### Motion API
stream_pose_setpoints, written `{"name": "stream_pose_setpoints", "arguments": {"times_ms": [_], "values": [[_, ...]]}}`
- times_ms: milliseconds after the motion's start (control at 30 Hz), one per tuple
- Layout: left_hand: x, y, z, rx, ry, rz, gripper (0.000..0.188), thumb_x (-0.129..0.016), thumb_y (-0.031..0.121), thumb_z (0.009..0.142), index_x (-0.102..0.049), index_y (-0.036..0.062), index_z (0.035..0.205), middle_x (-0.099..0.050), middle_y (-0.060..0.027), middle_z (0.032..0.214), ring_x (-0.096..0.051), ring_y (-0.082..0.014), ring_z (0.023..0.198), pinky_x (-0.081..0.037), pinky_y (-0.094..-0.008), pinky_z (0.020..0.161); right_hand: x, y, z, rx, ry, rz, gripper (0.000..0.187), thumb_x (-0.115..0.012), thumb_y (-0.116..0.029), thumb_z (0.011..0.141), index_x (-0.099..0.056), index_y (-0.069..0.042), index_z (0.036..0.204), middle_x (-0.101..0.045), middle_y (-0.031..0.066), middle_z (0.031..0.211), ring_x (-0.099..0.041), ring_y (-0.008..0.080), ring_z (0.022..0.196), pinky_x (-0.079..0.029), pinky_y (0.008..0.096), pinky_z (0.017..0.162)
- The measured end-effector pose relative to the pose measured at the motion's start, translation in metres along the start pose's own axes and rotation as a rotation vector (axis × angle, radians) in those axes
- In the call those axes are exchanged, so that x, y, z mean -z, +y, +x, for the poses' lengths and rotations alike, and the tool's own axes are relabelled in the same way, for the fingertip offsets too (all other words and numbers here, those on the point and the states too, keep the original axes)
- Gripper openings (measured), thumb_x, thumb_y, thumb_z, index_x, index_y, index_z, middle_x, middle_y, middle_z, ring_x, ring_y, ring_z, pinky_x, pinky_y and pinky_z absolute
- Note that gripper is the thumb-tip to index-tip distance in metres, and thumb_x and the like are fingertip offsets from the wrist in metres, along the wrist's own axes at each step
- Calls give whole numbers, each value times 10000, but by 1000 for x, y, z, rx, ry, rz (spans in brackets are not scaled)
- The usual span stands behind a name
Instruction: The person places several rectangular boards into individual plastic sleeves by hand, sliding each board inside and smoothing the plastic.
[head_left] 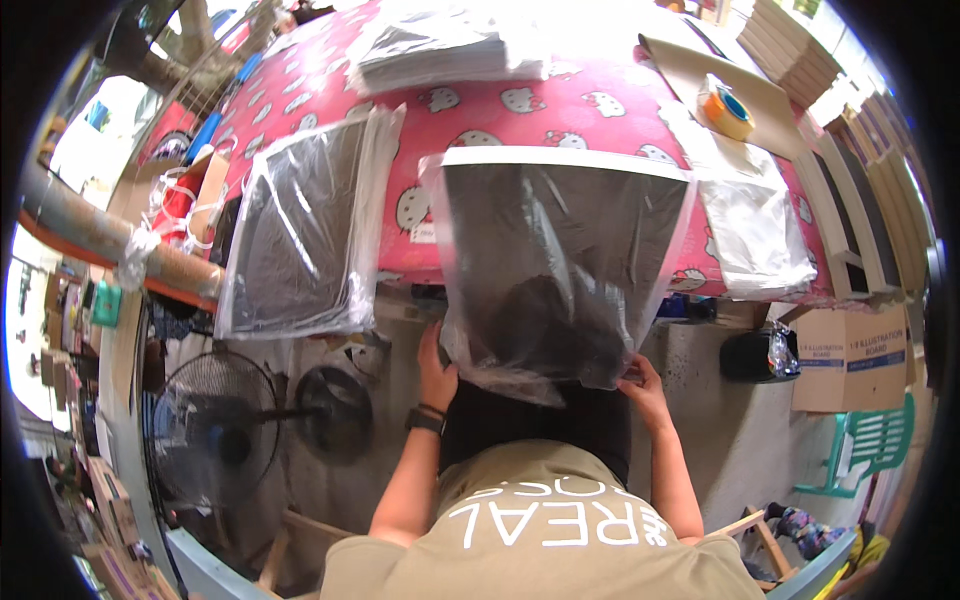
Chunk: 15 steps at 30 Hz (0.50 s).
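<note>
A black board in a clear plastic sleeve [560, 230] lies before me with a white strip along its far edge. Its near end hangs past the table edge, the loose plastic bunched above my lap. At the sleeve's near right corner, my right hand [645, 390] pinches the plastic. My left hand [436, 368] is by the near left corner, fingers stretched upward beside the plastic; whether it touches is unclear. To the left lies a stack of similar sleeved black boards [305, 220]. Flat white plastic sleeves [750, 220] lie to the right.
A pink patterned cloth [520, 105] covers the table. Another wrapped stack [440, 50] sits at the far side. Tape rolls [727, 110] rest on brown cardboard at right. Below are a standing fan [215, 430], a cardboard box [850, 355] and a green chair [870, 440].
</note>
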<state>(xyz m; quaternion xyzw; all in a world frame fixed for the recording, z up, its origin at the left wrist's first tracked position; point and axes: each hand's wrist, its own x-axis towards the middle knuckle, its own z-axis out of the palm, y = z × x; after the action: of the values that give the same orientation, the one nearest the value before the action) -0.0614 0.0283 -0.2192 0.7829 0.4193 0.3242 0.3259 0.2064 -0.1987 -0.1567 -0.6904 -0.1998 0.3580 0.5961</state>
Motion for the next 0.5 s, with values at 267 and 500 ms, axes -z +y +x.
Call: {"name": "stream_pose_setpoints", "arguments": {"times_ms": [267,500], "values": [[1,-13,5,116,-341,-42,344,-562,77,619,-586,40,960,-527,-164,1077,-502,-338,963,-417,-368,817,5,30,2,190,125,-579,118,-595,-44,736,-549,-4,837,-550,64,660,-484,114,601,-401,254,572],[42,4,4,199,-31,-367,183,-528,56,598,-537,-8,769,-569,-115,902,-543,-236,758,-427,-307,715,8,32,-1,92,16,-489,129,-562,-12,747,-546,-3,875,-579,50,722,-516,96,663,-415,231,630]]}}
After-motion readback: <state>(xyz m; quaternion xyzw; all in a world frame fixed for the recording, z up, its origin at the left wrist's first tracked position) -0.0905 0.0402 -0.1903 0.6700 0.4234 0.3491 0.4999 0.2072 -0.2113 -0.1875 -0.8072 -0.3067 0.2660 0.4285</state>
